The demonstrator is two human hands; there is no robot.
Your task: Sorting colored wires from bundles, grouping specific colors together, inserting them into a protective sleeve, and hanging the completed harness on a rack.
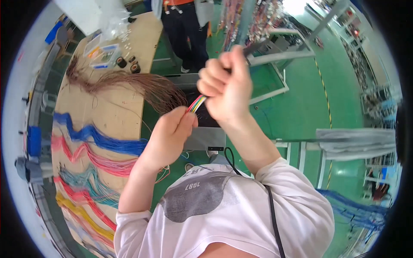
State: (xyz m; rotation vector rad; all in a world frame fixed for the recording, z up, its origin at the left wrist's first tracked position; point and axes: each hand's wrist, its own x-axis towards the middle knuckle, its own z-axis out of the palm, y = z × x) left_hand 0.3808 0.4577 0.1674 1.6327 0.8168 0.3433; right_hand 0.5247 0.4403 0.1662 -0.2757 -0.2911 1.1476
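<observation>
My left hand (173,133) is closed around a small bundle of coloured wires (197,104), with red, yellow, green and white strands showing. The bundle runs from its fingertips up to the underside of my right hand (227,88). That hand is held higher and farther right, its fingers curled into a fist and slightly smeared by motion. A dark, blurred strip (254,47) shows beyond its thumb; whether the hand holds it I cannot tell. Just behind the left hand, thin brown wires (159,90) spill off the table's edge.
On the wooden table (124,101) at left lie blue wires (99,136), pink, teal, red and yellow bundles. Black spools (121,62) and a clear bin (106,56) stand farther back. A person (185,34) stands ahead. White-framed racks (279,53) are at right, near hanging wires (245,21).
</observation>
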